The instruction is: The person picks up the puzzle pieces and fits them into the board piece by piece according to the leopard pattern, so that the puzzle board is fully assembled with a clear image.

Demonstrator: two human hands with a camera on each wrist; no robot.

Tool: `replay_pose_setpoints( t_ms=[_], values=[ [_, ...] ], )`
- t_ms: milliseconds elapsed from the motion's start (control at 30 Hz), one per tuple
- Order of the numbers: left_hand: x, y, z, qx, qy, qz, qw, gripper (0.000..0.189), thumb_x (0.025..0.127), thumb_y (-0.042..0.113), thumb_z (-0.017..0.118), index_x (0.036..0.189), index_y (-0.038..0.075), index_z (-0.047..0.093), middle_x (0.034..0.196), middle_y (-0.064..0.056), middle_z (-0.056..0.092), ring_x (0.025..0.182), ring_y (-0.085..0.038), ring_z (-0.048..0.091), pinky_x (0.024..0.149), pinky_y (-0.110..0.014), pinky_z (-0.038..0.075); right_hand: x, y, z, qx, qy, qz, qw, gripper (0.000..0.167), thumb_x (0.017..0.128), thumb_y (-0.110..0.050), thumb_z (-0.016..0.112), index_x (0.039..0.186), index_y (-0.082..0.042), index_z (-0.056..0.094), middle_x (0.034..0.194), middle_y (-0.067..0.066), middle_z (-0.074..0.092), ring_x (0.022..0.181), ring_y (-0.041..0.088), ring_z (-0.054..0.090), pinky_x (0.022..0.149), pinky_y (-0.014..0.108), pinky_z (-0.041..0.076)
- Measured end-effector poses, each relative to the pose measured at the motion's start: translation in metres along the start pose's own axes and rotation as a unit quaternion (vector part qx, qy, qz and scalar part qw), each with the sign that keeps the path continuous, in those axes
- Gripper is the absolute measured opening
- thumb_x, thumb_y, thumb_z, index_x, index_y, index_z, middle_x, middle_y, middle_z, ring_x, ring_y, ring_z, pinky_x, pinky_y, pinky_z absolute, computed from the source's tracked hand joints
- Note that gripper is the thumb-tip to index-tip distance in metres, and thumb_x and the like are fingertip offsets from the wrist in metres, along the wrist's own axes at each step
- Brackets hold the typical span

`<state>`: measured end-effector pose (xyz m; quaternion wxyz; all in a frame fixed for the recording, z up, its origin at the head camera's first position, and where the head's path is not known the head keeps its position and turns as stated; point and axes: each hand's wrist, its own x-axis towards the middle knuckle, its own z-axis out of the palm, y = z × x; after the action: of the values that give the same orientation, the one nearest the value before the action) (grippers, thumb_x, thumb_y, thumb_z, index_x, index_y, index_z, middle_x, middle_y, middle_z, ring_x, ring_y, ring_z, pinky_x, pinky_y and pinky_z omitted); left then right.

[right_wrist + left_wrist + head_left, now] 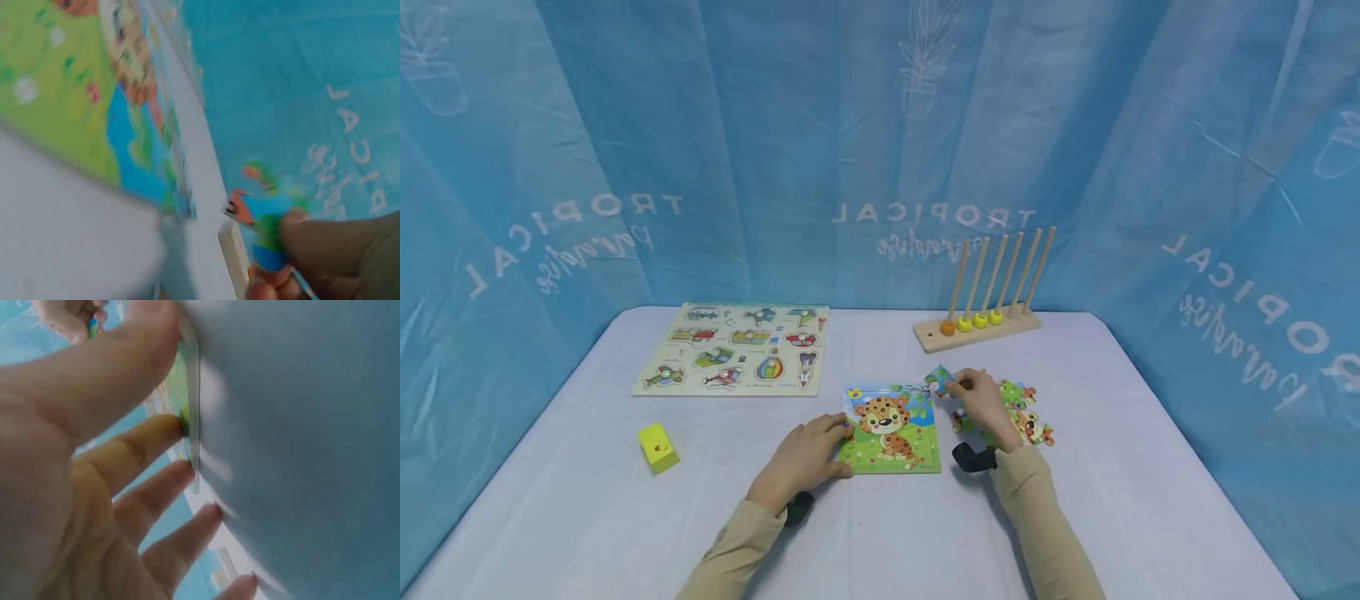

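On the white table (880, 542) we had the leopard board (880, 454), w/ loose puzzle pcs (1028, 427) to its R. Our left grip (808, 452) was spread, touching the board's L edge. Our right grip (987, 406) pinched a small blue-green pc (942, 377) by the board's far R corner, nearer than our left; couldn't tell its long way.

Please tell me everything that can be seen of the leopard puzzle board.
The leopard puzzle board is rectangular and thin, with a pale edge, perhaps wooden. A spotted orange leopard sits on flowered green grass, with blue behind. It lies flat on the pale table; the left hand touches its left side.
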<state>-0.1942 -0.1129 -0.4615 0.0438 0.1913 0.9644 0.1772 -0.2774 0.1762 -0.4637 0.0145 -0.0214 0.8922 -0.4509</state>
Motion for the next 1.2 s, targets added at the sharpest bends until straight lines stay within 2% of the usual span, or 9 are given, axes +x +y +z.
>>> replay_pose_setpoints(
  t_ms=[233, 333, 433, 500, 633, 667, 733, 1033, 1200],
  values=[
    [-0.002, -0.004, 0.0, -0.038, -0.02, 0.018, 0.9989, 0.072, 0.077, 0.035, 0.08, 0.138, 0.009, 0.053, 0.151, -0.015, 0.043, 0.14, -0.04, 0.037, 0.115, -0.063, 0.028, -0.01, -0.011, 0.02, 0.033, -0.076, 0.042, 0.9957, 0.022, 0.089, -0.015, 0.069, 0.106, -0.002, 0.062, 0.078, 0.011, 0.068, 0.059, 0.017, 0.061, 0.052, 0.029, 0.05],
    [-0.004, -0.004, 0.004, -0.07, -0.054, 0.027, 0.9957, 0.082, 0.08, 0.038, 0.077, 0.147, 0.005, 0.041, 0.158, -0.015, 0.031, 0.146, -0.038, 0.028, 0.118, -0.065, 0.019, -0.015, -0.018, 0.029, -0.033, -0.091, 0.043, 0.9943, 0.025, 0.087, -0.017, 0.072, 0.105, -0.004, 0.06, 0.069, 0.009, 0.067, 0.056, 0.016, 0.061, 0.052, 0.028, 0.048],
    [-0.006, -0.003, 0.008, -0.08, -0.077, 0.029, 0.9934, 0.084, 0.085, 0.037, 0.073, 0.15, 0.001, 0.033, 0.16, -0.016, 0.023, 0.149, -0.036, 0.022, 0.12, -0.064, 0.013, -0.017, -0.025, 0.034, -0.14, -0.09, -0.001, 0.986, 0.031, 0.087, -0.02, 0.073, 0.114, -0.008, 0.061, 0.067, 0.007, 0.064, 0.053, 0.015, 0.053, 0.048, 0.026, 0.04],
    [-0.006, -0.002, 0.008, -0.073, -0.078, 0.029, 0.9939, 0.082, 0.087, 0.036, 0.07, 0.15, -0.001, 0.032, 0.161, -0.016, 0.023, 0.149, -0.035, 0.021, 0.121, -0.062, 0.014, -0.016, -0.027, 0.035, -0.186, -0.093, -0.036, 0.9774, 0.032, 0.087, -0.02, 0.072, 0.118, -0.014, 0.063, 0.076, 0.006, 0.067, 0.055, 0.014, 0.048, 0.047, 0.026, 0.033],
    [-0.006, 0.001, 0.005, -0.064, -0.074, 0.036, 0.9946, 0.078, 0.09, 0.033, 0.068, 0.149, -0.003, 0.032, 0.16, -0.017, 0.024, 0.148, -0.036, 0.023, 0.121, -0.06, 0.018, -0.01, -0.025, 0.034, -0.187, -0.115, -0.056, 0.974, 0.03, 0.09, -0.02, 0.069, 0.118, -0.028, 0.069, 0.097, 0.007, 0.071, 0.065, 0.015, 0.052, 0.049, 0.026, 0.034],
    [-0.006, 0.002, 0.004, -0.062, -0.073, 0.038, 0.9947, 0.077, 0.09, 0.032, 0.067, 0.149, -0.003, 0.032, 0.16, -0.017, 0.024, 0.148, -0.036, 0.023, 0.12, -0.06, 0.019, -0.008, -0.023, 0.033, -0.181, -0.115, -0.047, 0.9756, 0.029, 0.09, -0.021, 0.069, 0.118, -0.029, 0.07, 0.108, 0.009, 0.07, 0.069, 0.017, 0.055, 0.05, 0.027, 0.036],
    [-0.007, 0.002, 0.003, -0.059, -0.072, 0.039, 0.9949, 0.077, 0.091, 0.032, 0.067, 0.149, -0.003, 0.032, 0.16, -0.017, 0.024, 0.148, -0.036, 0.023, 0.12, -0.059, 0.02, -0.004, -0.02, 0.032, -0.177, -0.103, -0.03, 0.9784, 0.029, 0.09, -0.025, 0.069, 0.118, -0.032, 0.07, 0.11, 0.009, 0.07, 0.073, 0.018, 0.057, 0.052, 0.028, 0.038],
    [-0.004, 0.003, 0.004, -0.036, -0.067, 0.029, 0.9967, 0.076, 0.092, 0.035, 0.065, 0.15, -0.001, 0.031, 0.16, -0.015, 0.024, 0.148, -0.034, 0.023, 0.121, -0.055, 0.022, 0.003, -0.017, 0.031, -0.164, -0.063, 0.007, 0.9845, 0.034, 0.089, -0.026, 0.07, 0.122, -0.024, 0.064, 0.089, 0.008, 0.065, 0.062, 0.019, 0.05, 0.05, 0.029, 0.037],
    [-0.005, 0.004, 0.004, -0.037, -0.073, 0.023, 0.9964, 0.076, 0.091, 0.034, 0.065, 0.149, -0.001, 0.032, 0.161, -0.015, 0.024, 0.149, -0.033, 0.023, 0.122, -0.055, 0.021, -0.002, -0.018, 0.03, -0.204, -0.051, -0.025, 0.9774, 0.035, 0.09, -0.026, 0.068, 0.125, -0.025, 0.063, 0.074, 0.005, 0.06, 0.054, 0.016, 0.043, 0.045, 0.026, 0.031]
  ],
)
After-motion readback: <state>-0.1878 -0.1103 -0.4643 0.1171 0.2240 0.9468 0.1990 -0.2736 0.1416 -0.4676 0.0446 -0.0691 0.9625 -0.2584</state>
